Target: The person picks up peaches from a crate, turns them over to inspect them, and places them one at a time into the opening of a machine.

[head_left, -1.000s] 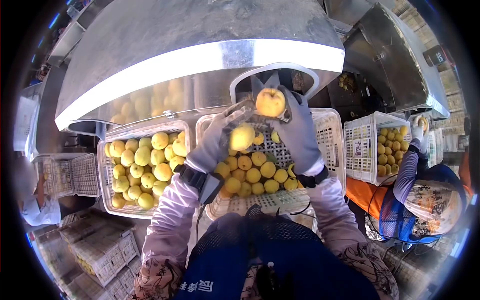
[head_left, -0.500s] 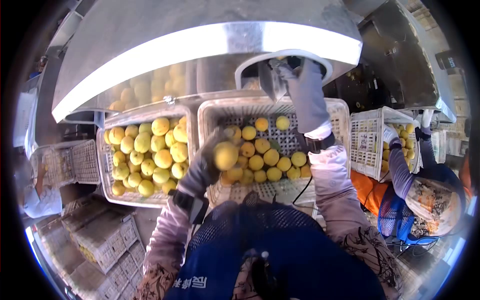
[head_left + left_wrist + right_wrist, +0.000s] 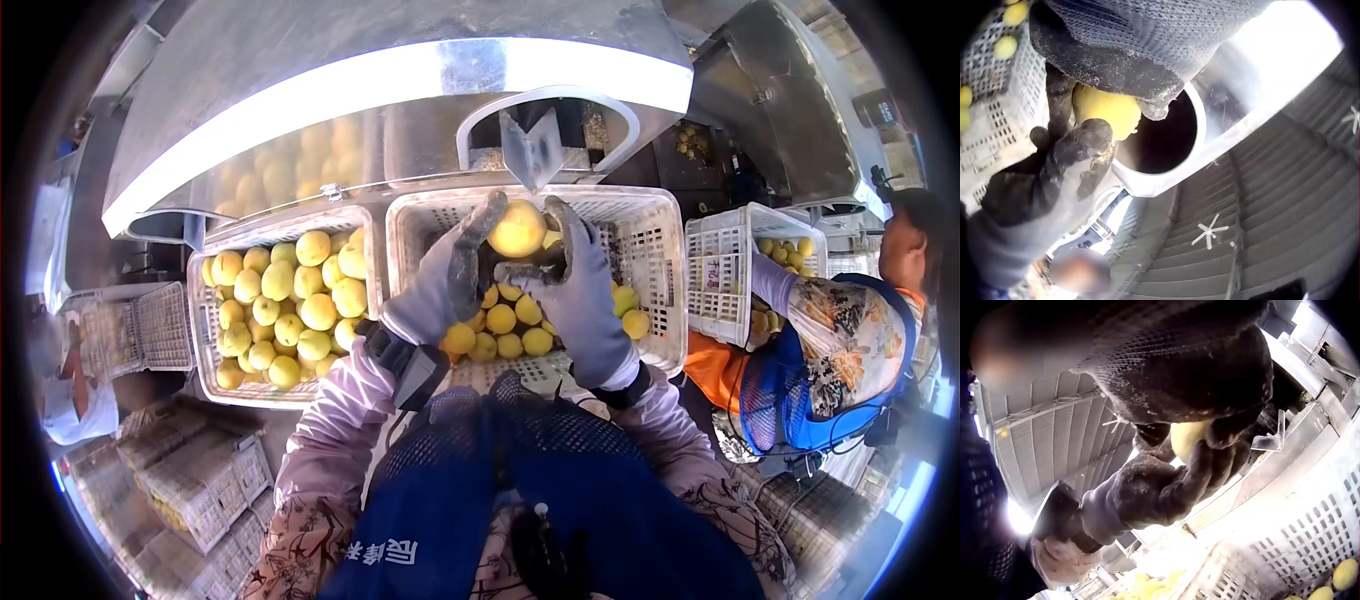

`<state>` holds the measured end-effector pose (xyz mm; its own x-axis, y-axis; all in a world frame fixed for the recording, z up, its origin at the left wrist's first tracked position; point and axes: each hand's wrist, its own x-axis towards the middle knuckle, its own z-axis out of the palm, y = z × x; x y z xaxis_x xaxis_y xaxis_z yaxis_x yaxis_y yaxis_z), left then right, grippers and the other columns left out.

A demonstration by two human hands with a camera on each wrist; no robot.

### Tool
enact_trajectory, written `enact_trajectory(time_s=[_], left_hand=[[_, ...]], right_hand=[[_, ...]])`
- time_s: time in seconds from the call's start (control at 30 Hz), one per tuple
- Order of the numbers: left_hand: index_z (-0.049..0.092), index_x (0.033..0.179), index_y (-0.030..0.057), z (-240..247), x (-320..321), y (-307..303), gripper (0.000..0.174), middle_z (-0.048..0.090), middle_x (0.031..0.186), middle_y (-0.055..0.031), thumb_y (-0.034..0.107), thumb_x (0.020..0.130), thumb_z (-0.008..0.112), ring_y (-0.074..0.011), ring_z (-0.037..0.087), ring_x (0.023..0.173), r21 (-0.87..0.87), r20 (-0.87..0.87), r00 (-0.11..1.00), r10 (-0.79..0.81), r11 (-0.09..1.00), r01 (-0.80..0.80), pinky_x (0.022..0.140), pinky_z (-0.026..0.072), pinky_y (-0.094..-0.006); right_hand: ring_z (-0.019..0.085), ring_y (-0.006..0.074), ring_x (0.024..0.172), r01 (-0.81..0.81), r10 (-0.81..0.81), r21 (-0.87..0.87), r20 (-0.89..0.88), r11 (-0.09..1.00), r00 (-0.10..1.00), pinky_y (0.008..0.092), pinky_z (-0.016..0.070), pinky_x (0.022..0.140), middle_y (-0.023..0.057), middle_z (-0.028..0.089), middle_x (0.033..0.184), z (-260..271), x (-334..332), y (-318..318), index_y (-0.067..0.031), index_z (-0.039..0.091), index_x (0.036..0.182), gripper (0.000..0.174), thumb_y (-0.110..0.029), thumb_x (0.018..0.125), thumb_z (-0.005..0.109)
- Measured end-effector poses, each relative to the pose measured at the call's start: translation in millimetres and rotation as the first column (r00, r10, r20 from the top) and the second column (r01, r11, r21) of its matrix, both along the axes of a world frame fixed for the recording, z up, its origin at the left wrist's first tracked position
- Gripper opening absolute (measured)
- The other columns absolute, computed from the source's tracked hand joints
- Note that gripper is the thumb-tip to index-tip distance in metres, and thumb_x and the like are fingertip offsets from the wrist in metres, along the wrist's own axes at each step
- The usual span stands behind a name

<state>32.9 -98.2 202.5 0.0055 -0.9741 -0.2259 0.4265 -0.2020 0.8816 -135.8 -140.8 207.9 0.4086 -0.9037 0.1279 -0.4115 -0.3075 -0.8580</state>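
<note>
In the head view both my gloved hands meet on one yellow fruit [image 3: 517, 228], held above the middle white crate [image 3: 655, 240]. My left hand [image 3: 478, 235] cups its left side, fingers pointing up. The fingers and thumb of my right hand [image 3: 555, 245] curl round the right side. The left wrist view shows the fruit [image 3: 1104, 109] wedged between dark glove fingers [image 3: 1079, 156]. Glove fingers also wrap the fruit [image 3: 1188, 437] in the right wrist view. Several yellow fruits [image 3: 505, 325] lie in the crate below.
A crate full of yellow fruit [image 3: 285, 300] stands to the left, beside an open-lidded white crate [image 3: 150, 330]. A metal machine hood [image 3: 400, 80] with a chute opening [image 3: 545, 135] rises just behind. Another person [image 3: 850, 330] works at a third crate [image 3: 725, 275] on the right.
My right hand has come back from the chute opening. My left hand rose from over the crate, and both hands now hold one fruit together. The person on the right has shifted.
</note>
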Motion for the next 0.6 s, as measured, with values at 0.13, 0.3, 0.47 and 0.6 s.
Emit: enact_trajectory(time_s=[0.13, 0.3, 0.47, 0.6], left_hand=[[0.063, 0.127, 0.0008, -11, -10, 3, 0.04, 0.071, 0.124, -0.0093, 0.034, 0.106, 0.061, -0.0167, 0.069, 0.108, 0.176, -0.474, 0.872, 0.123, 0.983, -0.043, 0.098, 0.0561, -0.0313], [0.052, 0.147, -0.0008, -5, -2, 6, 0.053, 0.066, 0.133, -0.0111, 0.018, 0.101, 0.069, -0.0163, 0.061, 0.122, -0.159, 0.052, 0.998, -0.025, 0.987, 0.033, 0.106, 0.0496, -0.0306], [0.054, 0.147, 0.0032, -1, 1, 1, 0.058, 0.066, 0.135, -0.0083, -0.007, 0.092, 0.07, -0.0164, 0.062, 0.122, -0.079, 0.071, 0.995, 0.065, 0.995, -0.059, 0.107, 0.0498, -0.03], [0.056, 0.145, 0.0045, -23, 4, -1, 0.059, 0.066, 0.135, -0.0054, -0.008, 0.09, 0.072, -0.014, 0.062, 0.121, -0.062, -0.066, 0.995, 0.073, 0.995, -0.077, 0.105, 0.0512, -0.0288]], right_hand=[[0.066, 0.0284, 0.111, 0.119, -0.119, -0.01, -0.012, 0.993, 0.993, 0.0376, 0.0533, 0.096, 0.017, 0.068, 0.121, -18, -5, -8, 0.0006, 0.061, 0.134, 0.066, -0.017, 0.078, 0.09], [0.061, 0.0127, 0.093, -0.248, -0.314, 0.725, 0.545, 0.642, 0.777, 0.0274, 0.0526, 0.084, 0.0062, 0.065, 0.129, -17, -25, -23, -0.0017, 0.055, 0.147, 0.057, -0.002, 0.091, 0.061], [0.061, 0.0108, 0.095, -0.342, -0.1, 0.573, 0.603, 0.745, 0.792, 0.0264, 0.0533, 0.081, 0.0039, 0.065, 0.128, -21, -25, -32, -0.0004, 0.054, 0.147, 0.06, 0.002, 0.087, 0.065], [0.062, 0.0201, 0.117, -0.174, -0.045, 0.497, 0.397, 0.85, 0.917, 0.0316, 0.054, 0.094, 0.0095, 0.064, 0.134, -8, -22, -36, -0.0061, 0.056, 0.146, 0.08, -0.013, 0.075, 0.092]])
